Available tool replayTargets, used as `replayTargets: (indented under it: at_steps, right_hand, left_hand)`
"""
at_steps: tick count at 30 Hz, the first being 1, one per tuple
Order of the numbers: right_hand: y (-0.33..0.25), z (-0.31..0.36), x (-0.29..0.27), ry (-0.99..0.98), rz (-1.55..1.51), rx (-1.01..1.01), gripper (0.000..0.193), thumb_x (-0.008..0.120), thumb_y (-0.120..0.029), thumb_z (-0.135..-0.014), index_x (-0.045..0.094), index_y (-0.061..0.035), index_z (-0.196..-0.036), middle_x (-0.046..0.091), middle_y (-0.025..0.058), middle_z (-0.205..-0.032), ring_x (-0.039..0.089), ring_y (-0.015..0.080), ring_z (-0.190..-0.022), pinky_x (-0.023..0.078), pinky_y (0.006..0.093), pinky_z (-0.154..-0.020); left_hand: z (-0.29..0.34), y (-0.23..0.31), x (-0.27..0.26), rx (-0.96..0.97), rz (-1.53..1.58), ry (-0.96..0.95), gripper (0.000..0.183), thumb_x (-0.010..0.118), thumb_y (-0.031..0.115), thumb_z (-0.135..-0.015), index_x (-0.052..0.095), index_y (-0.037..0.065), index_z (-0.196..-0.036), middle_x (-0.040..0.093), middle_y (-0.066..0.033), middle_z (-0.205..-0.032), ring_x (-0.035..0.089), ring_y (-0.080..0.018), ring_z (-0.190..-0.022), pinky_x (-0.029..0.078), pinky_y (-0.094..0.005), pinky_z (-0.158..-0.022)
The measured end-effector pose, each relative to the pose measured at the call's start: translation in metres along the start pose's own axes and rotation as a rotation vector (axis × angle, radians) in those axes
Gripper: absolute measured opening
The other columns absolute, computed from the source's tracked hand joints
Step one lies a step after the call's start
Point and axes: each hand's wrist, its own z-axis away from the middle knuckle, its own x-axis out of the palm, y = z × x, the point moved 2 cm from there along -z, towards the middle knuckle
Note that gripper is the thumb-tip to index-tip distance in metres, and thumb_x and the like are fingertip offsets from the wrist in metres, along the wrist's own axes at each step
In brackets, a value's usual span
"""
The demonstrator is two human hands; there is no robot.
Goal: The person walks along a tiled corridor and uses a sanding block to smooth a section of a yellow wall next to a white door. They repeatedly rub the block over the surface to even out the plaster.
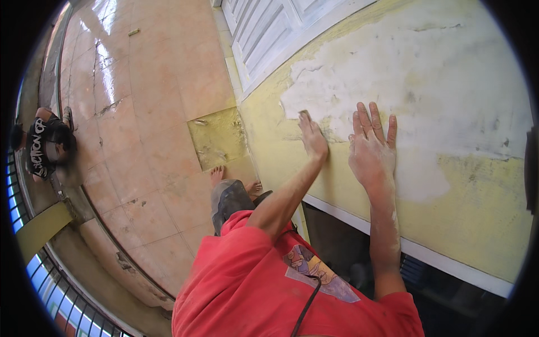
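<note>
While hands (314, 139) (371, 156) touch wall (483, 208), white edge (449, 265), floorspace (151, 157)

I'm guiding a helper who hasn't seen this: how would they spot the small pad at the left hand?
Find the yellow wall with the large whitish patch. Near that patch's lower left edge is the left hand, with the small pad at its far end. Its dull brownish-grey colour looks darker than the pale surface around it.

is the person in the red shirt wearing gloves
No, the left hand and the right hand, both up at the patchy yellow-and-white wall, show bare skin, the right one dusty.
</note>
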Motion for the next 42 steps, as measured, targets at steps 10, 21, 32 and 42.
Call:
replayTargets:
  at_steps: [10, 21, 32, 42]
  right_hand:
    - [0.007, -0.001, 0.003, -0.041, 0.027, 0.023, 0.053, 0.057, -0.024, -0.102, 0.057, -0.0034, -0.151, 0.043, 0.0022, -0.168, 0.026, 0.0184, -0.161, 0.012, 0.0496, -0.133]
    - [0.007, 0.009, 0.011, -0.005, -0.053, 0.075, 0.052, 0.058, -0.024, -0.102, 0.058, -0.0009, -0.149, 0.047, 0.0064, -0.166, 0.029, 0.0201, -0.160, 0.015, 0.0486, -0.132]
    - [0.007, 0.004, 0.000, 0.007, -0.051, 0.067, 0.053, 0.055, -0.021, -0.101, 0.057, -0.0014, -0.150, 0.046, 0.0066, -0.166, 0.030, 0.0210, -0.160, 0.015, 0.0486, -0.132]
    - [0.013, 0.011, 0.000, -0.044, -0.005, 0.097, 0.052, 0.056, -0.020, -0.104, 0.052, -0.0052, -0.154, 0.038, 0.0013, -0.171, 0.023, 0.0183, -0.162, 0.014, 0.0487, -0.133]
  left_hand:
    - [0.014, 0.045, 0.021, 0.186, -0.051, -0.105, 0.061, 0.026, 0.031, -0.114, 0.024, 0.000, -0.167, 0.017, -0.0217, -0.176, 0.010, -0.0403, -0.163, 0.006, -0.0475, -0.132]
    - [0.012, 0.090, 0.034, 0.436, -0.238, -0.262, 0.061, 0.028, 0.030, -0.114, 0.025, -0.001, -0.166, 0.020, -0.0220, -0.175, 0.012, -0.0373, -0.164, 0.009, -0.0436, -0.133]
    - [-0.006, 0.117, 0.029, 0.395, -0.097, -0.251, 0.063, 0.031, 0.031, -0.115, 0.022, -0.004, -0.166, 0.018, -0.0219, -0.175, 0.010, -0.0393, -0.163, 0.009, -0.0452, -0.132]
    - [-0.013, 0.123, 0.034, 0.469, -0.089, -0.296, 0.062, 0.032, 0.031, -0.114, 0.022, 0.003, -0.168, 0.018, -0.0220, -0.176, 0.011, -0.0422, -0.163, 0.009, -0.0484, -0.132]
